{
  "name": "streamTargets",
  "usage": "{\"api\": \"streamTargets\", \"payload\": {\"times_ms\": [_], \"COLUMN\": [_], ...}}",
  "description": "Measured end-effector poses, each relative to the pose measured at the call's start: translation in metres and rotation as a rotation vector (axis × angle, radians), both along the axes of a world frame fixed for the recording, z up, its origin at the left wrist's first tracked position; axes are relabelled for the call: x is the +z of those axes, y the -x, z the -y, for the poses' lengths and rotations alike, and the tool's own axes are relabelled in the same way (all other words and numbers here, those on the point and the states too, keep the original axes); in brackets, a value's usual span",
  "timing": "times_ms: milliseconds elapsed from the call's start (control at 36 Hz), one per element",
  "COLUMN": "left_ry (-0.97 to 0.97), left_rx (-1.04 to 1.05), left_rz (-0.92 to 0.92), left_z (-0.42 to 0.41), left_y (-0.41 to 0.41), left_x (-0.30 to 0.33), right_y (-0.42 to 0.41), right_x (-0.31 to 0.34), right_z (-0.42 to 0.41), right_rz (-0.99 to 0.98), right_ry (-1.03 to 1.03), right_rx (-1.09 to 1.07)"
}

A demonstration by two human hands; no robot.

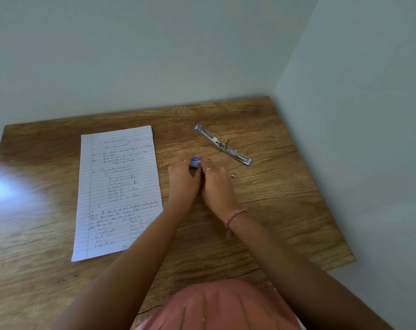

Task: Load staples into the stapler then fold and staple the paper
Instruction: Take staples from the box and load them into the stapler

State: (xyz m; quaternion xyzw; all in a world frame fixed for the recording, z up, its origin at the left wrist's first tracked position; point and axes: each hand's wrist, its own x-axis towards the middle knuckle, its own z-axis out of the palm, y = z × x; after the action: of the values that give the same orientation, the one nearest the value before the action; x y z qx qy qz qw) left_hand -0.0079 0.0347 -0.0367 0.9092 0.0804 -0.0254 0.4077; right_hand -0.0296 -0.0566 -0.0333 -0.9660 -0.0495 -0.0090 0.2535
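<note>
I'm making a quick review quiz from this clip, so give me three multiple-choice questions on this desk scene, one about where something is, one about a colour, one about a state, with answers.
1. Where does the sheet of paper lie relative to the hands?
A. to their left
B. to their right
C. under them

2. What colour is the small box that the left hand and right hand hold?
A. red
B. blue
C. green

3. How does the stapler lie on the table?
A. closed
B. swung open flat
C. standing on end

Answers: 1 A, the lined page sits left of both hands. 2 B, blue shows between the fingertips. 3 B, its two halves stretch out in one line.
</note>
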Motion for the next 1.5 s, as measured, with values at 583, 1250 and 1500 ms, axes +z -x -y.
{"api": "streamTargets", "payload": {"times_ms": [583, 1250, 1500], "left_ry": [-0.036, 0.881, 0.961], "left_rx": [-0.020, 0.260, 0.282], "left_rz": [0.153, -0.288, -0.139], "left_z": [0.004, 0.036, 0.038], "left_y": [-0.018, -0.075, -0.051], "left_x": [0.015, 0.032, 0.038], "right_y": [0.009, 0.008, 0.010], "right_x": [-0.023, -0.034, -0.035], "right_z": [0.090, 0.094, 0.094], "right_rz": [0.127, 0.259, 0.314], "right_ry": [-0.295, -0.352, -0.329], "right_rx": [-0.109, -0.200, -0.157]}}
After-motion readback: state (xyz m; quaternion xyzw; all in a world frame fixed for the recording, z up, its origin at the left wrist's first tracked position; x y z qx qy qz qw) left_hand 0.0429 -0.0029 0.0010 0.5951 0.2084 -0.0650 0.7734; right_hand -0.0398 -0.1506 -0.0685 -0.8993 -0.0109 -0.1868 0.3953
